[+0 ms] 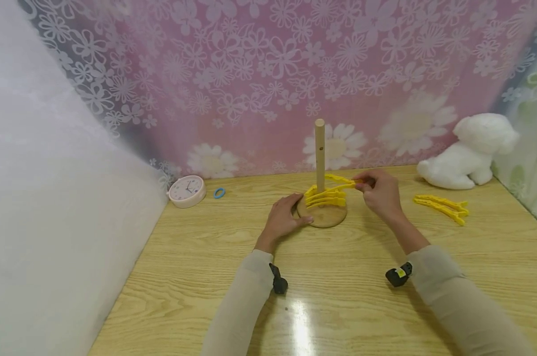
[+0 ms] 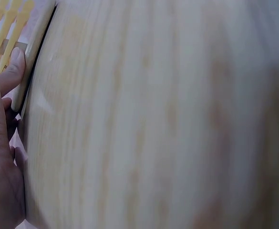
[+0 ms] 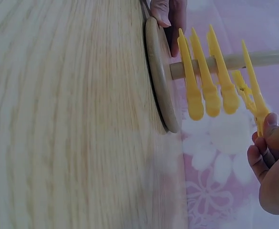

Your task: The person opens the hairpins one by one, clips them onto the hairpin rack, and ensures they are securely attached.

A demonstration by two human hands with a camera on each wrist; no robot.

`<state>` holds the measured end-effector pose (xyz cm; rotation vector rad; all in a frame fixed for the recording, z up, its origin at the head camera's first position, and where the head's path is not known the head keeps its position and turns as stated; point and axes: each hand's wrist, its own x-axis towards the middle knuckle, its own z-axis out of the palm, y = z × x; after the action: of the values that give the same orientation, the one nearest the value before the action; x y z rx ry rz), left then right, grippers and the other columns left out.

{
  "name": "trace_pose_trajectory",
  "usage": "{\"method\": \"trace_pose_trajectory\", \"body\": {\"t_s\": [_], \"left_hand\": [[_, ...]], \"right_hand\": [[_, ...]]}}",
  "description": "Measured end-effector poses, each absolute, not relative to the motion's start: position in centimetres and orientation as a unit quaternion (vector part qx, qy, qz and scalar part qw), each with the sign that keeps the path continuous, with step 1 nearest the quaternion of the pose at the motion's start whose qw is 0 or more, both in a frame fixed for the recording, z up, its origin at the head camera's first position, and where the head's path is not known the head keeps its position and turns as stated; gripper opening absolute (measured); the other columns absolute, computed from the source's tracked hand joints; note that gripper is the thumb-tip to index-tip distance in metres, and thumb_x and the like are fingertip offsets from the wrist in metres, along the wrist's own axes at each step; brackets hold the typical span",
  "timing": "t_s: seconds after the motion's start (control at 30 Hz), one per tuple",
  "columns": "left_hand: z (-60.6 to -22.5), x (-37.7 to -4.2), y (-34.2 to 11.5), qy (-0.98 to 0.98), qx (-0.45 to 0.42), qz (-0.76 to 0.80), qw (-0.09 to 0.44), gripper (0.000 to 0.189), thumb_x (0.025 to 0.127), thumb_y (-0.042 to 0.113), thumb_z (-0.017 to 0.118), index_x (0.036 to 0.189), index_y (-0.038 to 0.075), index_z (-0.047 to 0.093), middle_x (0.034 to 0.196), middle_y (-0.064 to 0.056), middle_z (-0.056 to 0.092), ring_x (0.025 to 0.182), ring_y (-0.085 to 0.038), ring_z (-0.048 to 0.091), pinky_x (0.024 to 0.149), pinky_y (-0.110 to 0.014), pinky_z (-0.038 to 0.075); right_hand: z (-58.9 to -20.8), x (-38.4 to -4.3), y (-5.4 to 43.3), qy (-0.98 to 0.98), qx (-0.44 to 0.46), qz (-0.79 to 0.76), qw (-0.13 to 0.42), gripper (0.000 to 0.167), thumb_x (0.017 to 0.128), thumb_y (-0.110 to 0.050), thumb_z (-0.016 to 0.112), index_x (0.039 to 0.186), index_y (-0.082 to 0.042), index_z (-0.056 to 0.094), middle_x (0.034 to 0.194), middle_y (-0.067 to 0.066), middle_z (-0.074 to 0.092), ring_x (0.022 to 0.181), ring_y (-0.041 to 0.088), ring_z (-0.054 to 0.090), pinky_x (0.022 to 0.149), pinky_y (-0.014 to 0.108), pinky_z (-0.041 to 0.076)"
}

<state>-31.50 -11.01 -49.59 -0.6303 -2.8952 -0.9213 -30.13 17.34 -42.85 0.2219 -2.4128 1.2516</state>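
A wooden stand with an upright post [image 1: 320, 153] and a round base [image 1: 326, 217] is on the table. My left hand [image 1: 283, 216] holds the left side of the base by its rim, thumb on top. Several yellow hair clips [image 3: 211, 81] are clamped in a row on the lower post. My right hand [image 1: 380, 194] pinches the tail of another yellow hair clip [image 3: 256, 98] between thumb and fingers. Its jaws are spread, with the post between them, above the row in the head view. Two loose yellow hair clips [image 1: 442, 207] lie on the table to the right.
A pink clock [image 1: 187, 192] and a blue ring [image 1: 219, 193] sit at the table's back left. At the back right is a white plush dog [image 1: 469, 153]. A flowered pink curtain [image 1: 259, 89] hangs behind the table [image 1: 339, 306], and a white wall [image 1: 64, 198] borders the left.
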Motion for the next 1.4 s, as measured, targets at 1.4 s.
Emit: {"method": "trace_pose_trajectory", "body": {"t_s": [1.4], "left_hand": [[-49.7, -31.6, -11.1, -0.931, -0.207, -0.298, 0.026, 0.085, 0.092, 0.054, 0.075, 0.16, 0.015, 0.043, 0.161, -0.004, 0.047, 0.15, -0.024, 0.04, 0.129, -0.043, 0.021]], "right_hand": [[-42.9, -31.0, 14.3, -0.875, 0.129, 0.438, 0.163, 0.014, 0.097, 0.003, 0.069, 0.107, -0.002, 0.077, 0.097, 0.016, 0.069, 0.075, 0.027, 0.062, 0.057, 0.026, 0.049]]}}
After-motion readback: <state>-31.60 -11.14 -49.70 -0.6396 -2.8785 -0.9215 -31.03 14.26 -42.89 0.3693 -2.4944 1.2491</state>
